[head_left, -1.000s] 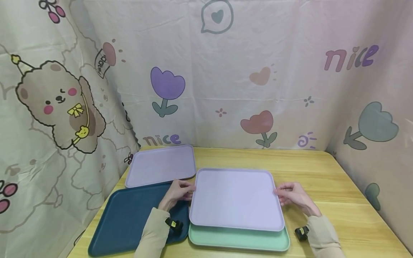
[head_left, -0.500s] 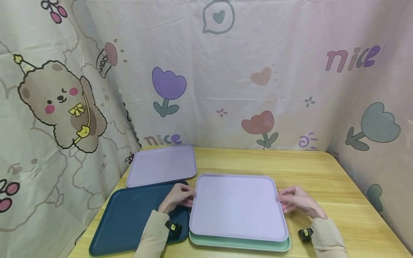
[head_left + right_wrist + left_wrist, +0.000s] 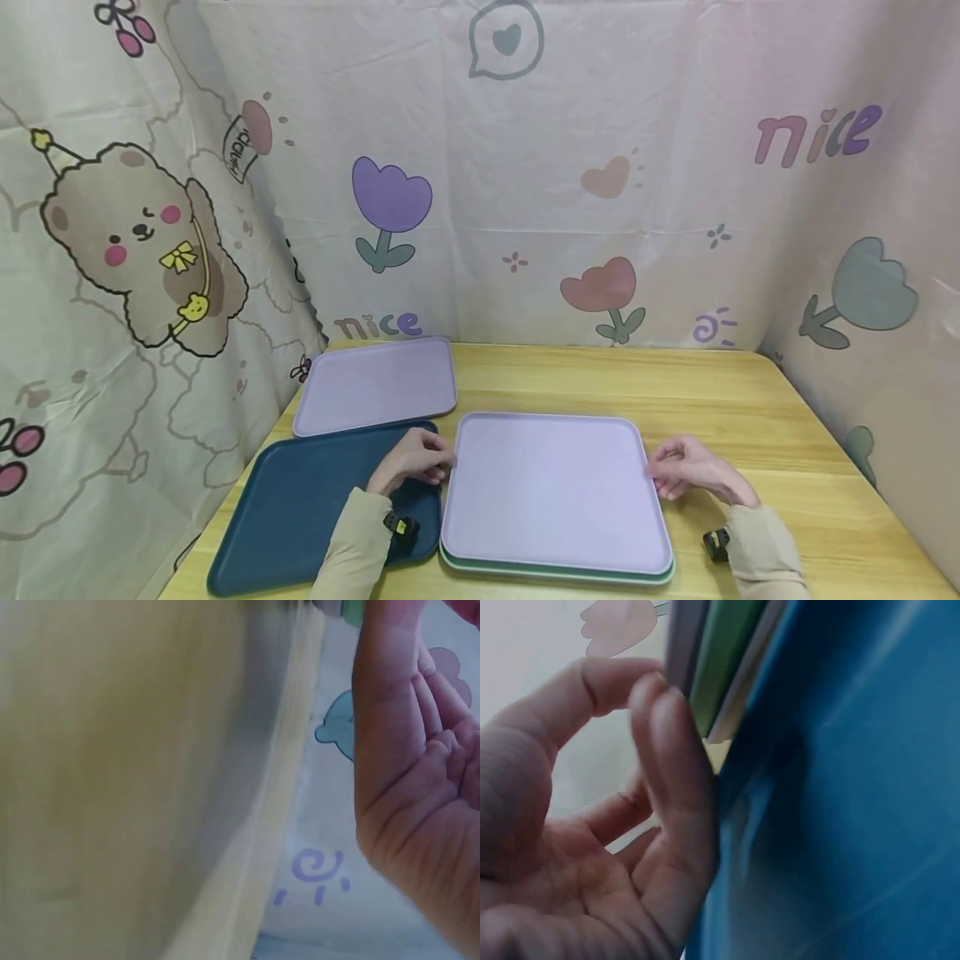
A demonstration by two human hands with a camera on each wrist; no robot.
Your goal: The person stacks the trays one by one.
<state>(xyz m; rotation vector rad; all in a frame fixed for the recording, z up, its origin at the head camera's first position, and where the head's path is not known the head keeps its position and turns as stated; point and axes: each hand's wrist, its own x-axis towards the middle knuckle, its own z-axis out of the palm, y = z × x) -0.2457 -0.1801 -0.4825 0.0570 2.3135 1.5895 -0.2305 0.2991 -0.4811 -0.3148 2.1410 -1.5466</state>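
Both hands hold a lilac tray (image 3: 558, 492) by its side edges, level over a mint green tray (image 3: 468, 565) whose rim shows along the front. My left hand (image 3: 411, 461) pinches the left edge, thumb and fingertips together, its wrist above a dark blue tray (image 3: 315, 500). In the left wrist view, the stacked edges show lilac, green (image 3: 724, 660) and one more pale layer beneath, beside the blue tray (image 3: 870, 765). On the opposite side, my right hand (image 3: 693, 471) grips the right edge with curled fingers; its fingertips are cut off in the right wrist view.
Another lilac tray (image 3: 375, 387) lies at the back left, behind the blue one, with a dark edge under it. The wooden table (image 3: 757, 433) extends to the right of the stack. Printed curtains (image 3: 495, 167) hang along the back and both sides.
The lilac tray has come down and toward the front, both hands moving with it, so it now covers nearly all of the green tray. The other trays stay in place.
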